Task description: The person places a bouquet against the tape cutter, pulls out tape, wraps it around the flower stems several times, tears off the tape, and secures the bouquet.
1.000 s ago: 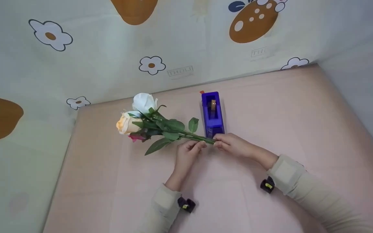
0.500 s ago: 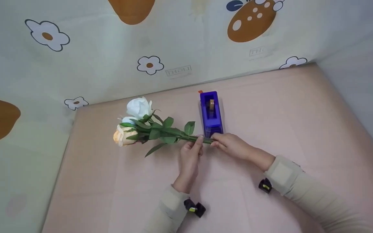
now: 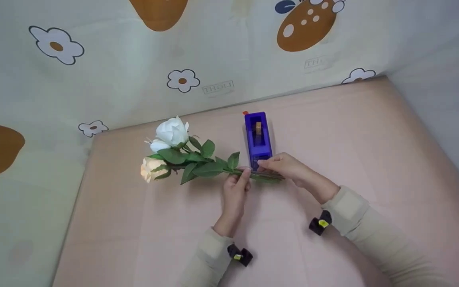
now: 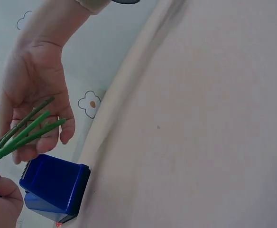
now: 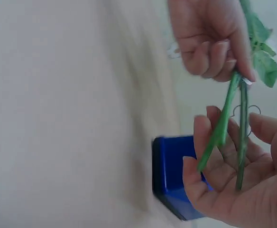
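Observation:
My left hand (image 3: 235,195) pinches a bunch of roses by the stems, thumb on top. The white rose (image 3: 171,131) and the peach rose (image 3: 152,169) point left, above green leaves (image 3: 207,169). The bare stem ends (image 4: 27,130) stick out rightward past the left fingers. Around these ends my right hand (image 3: 291,171) lies with loosely bent fingers; the right wrist view shows thumb and forefinger apart, stems before the palm. A small whitish piece (image 5: 246,81) shows at the left fingertips. Just beyond the stems stands a blue tape dispenser (image 3: 260,150), its front end near the right fingertips.
A pink-beige cover lies over the table (image 3: 333,131). Behind it and along the sides hangs a pale curtain (image 3: 126,59) printed with flowers and brown fruit shapes. An orange tip (image 3: 245,113) shows at the dispenser's far end.
The left hand has shifted slightly right along the stems. The right hand has let go of the stem ends and moved up toward the dispenser's front. The blooms have turned; a red one is hidden now.

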The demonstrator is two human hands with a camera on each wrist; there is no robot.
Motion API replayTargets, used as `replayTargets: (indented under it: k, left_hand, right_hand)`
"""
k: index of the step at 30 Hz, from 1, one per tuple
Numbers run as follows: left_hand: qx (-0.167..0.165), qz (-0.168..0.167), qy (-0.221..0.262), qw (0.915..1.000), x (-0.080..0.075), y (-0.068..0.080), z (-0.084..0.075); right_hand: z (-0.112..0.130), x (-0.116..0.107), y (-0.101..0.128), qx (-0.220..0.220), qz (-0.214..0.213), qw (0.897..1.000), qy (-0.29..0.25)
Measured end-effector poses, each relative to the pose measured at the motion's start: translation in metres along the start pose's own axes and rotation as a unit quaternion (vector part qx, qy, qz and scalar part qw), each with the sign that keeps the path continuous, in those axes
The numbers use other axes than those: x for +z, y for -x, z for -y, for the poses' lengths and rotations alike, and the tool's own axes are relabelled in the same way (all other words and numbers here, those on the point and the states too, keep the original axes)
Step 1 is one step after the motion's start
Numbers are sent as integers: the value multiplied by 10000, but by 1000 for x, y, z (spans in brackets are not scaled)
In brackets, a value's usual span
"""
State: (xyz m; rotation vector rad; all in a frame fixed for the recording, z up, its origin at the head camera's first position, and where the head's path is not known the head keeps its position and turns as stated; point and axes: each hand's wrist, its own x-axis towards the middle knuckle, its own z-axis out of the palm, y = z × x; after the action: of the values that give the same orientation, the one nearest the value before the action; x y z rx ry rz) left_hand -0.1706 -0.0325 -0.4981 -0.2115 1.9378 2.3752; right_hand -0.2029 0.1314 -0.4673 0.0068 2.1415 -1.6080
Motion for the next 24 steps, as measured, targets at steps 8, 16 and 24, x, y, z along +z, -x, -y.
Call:
replayTargets:
  k: [8, 16, 24]
  left_hand:
    - [-40, 239, -413, 9989, 1, -1, 1]
    - [-197, -50, 96, 9997, 1, -7, 4]
    - [-582, -73, 413, 9974, 2, -11, 3]
  right_hand:
    - [6, -1, -8, 459, 242, 9938, -981]
    - [5, 4, -6, 273, -160, 9875, -1545]
    - [1, 8, -7, 11, -398, 9846, -1702]
